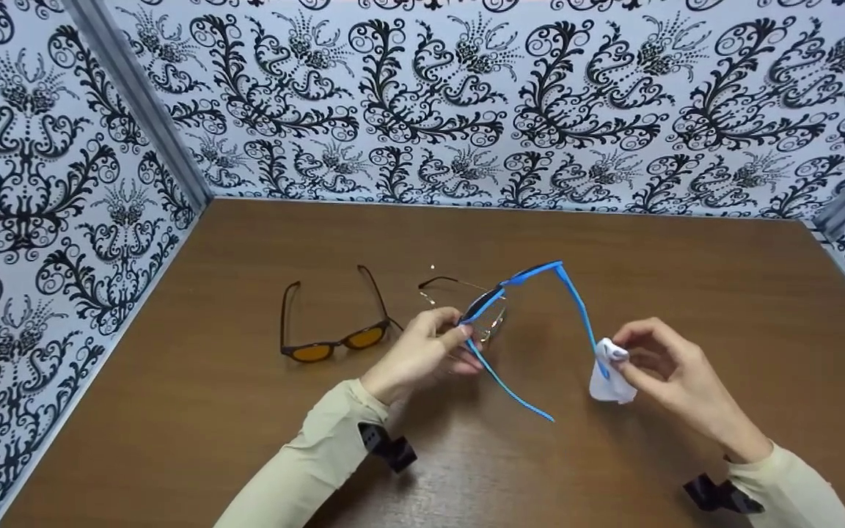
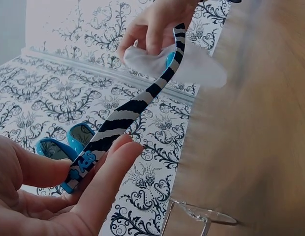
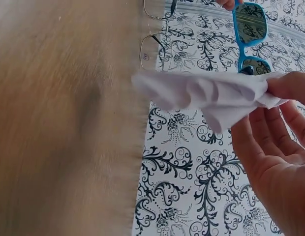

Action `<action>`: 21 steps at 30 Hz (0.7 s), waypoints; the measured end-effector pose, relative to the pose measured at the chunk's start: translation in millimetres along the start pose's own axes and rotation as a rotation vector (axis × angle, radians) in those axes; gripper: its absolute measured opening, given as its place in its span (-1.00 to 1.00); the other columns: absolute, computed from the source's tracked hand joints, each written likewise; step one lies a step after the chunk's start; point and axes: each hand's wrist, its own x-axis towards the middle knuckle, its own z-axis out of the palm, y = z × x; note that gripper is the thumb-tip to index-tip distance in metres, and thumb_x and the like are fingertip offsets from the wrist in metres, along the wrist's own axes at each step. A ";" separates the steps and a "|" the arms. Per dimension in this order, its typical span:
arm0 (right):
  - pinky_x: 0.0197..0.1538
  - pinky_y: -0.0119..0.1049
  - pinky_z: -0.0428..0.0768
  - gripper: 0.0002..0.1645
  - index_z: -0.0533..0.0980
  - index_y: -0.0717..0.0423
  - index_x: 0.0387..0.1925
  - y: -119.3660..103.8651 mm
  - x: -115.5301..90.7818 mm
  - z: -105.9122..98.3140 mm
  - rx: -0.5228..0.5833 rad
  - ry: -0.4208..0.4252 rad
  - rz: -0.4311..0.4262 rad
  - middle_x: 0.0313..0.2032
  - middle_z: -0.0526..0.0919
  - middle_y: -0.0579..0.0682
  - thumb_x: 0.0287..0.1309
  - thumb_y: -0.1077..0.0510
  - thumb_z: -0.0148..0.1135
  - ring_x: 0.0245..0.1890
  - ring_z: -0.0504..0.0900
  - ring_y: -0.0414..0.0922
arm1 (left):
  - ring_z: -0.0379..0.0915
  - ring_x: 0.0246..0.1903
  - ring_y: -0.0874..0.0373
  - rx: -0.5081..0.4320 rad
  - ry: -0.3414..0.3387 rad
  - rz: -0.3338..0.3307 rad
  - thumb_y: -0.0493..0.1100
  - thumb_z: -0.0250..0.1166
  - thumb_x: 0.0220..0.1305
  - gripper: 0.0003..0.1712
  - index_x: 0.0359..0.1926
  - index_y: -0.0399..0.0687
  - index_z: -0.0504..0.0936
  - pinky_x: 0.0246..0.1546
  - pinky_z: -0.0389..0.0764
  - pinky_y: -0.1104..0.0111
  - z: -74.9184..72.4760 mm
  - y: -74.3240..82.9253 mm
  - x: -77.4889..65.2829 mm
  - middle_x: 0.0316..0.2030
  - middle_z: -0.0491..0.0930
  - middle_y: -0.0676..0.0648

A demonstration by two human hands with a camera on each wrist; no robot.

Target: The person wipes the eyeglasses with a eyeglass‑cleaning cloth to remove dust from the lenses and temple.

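Blue-framed sunglasses (image 1: 538, 273) with dark lenses are held above the table, both temples unfolded. My left hand (image 1: 430, 345) pinches them at one hinge corner between thumb and fingers. In the left wrist view the near temple (image 2: 135, 105) shows black and white zebra stripes on its outer side. A white cloth (image 1: 613, 378) is pinched in my right hand (image 1: 675, 374), by the far temple's tip. The cloth partly hides that tip. In the right wrist view the cloth (image 3: 211, 93) hangs in folds between thumb and fingers.
Dark-framed glasses with orange lenses (image 1: 333, 347) lie on the brown table (image 1: 246, 440) to the left. Thin wire-rimmed glasses (image 1: 496, 323) lie behind my left hand, partly covered by it. Black-and-white patterned walls (image 1: 466, 110) enclose the table's back and sides.
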 end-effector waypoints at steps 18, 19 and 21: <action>-0.09 -0.42 0.59 -0.62 0.41 0.62 -0.10 2.0 28.3 4.5 0.097 0.254 0.000 -0.16 0.59 0.11 -0.05 0.72 0.13 -0.12 0.62 -0.15 | 0.61 -0.53 0.06 0.085 -0.161 -0.088 -0.42 0.02 0.39 -0.87 -0.22 -0.50 0.44 -0.34 0.69 0.16 12.9 -5.5 -8.4 -0.36 0.58 -0.38; -0.09 -0.42 0.60 -0.61 0.41 0.62 -0.10 1.2 28.3 4.7 0.097 0.254 -0.005 -0.15 0.59 0.11 -0.05 0.72 0.13 -0.12 0.62 -0.15 | 0.61 -0.53 0.07 0.082 -0.155 -0.086 -0.42 0.03 0.39 -0.87 -0.22 -0.51 0.44 -0.35 0.69 0.18 12.9 -5.3 -8.6 -0.36 0.58 -0.39; -0.10 -0.42 0.60 -0.60 0.42 0.62 -0.10 0.0 26.9 5.6 0.090 0.249 -0.006 -0.15 0.60 0.10 -0.06 0.73 0.12 -0.13 0.63 -0.16 | 0.61 -0.53 0.08 0.074 -0.135 -0.081 -0.42 0.02 0.39 -0.87 -0.21 -0.52 0.44 -0.35 0.69 0.19 12.0 -4.5 -8.8 -0.38 0.58 -0.36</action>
